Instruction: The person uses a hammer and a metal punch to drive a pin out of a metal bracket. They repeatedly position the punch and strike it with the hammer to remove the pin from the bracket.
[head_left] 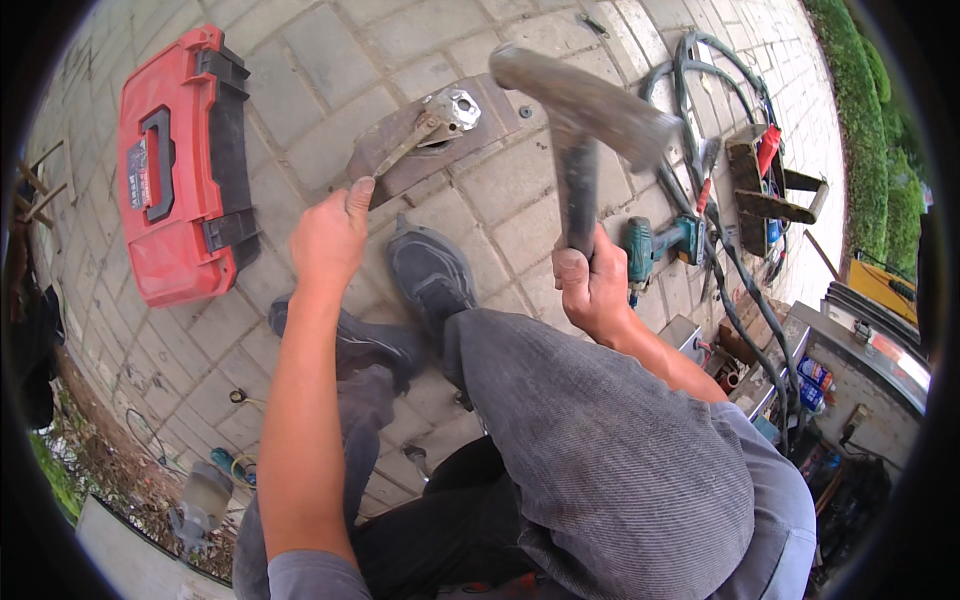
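A hammer (583,102) with a worn, rust-brown head and a dark handle is raised in my right hand (597,288), whose fingers wrap the handle's lower end. My left hand (330,240) pinches the near end of a slim metal bar (402,151), thumb on top. At the bar's far end is a bright, dented metal fitting (455,110) with holes. Bar and fitting sit over a brown, rusty metal block (393,180) on the paving. The hammer head hangs up and to the right of the fitting, apart from it.
A red and black toolbox (180,240) lies at the left. On the right are a teal cordless drill (650,245), thick dark hoses (682,85), a red-handled scraper (706,180) and an open tool tote (745,165). My shoe (432,265) is close to the block.
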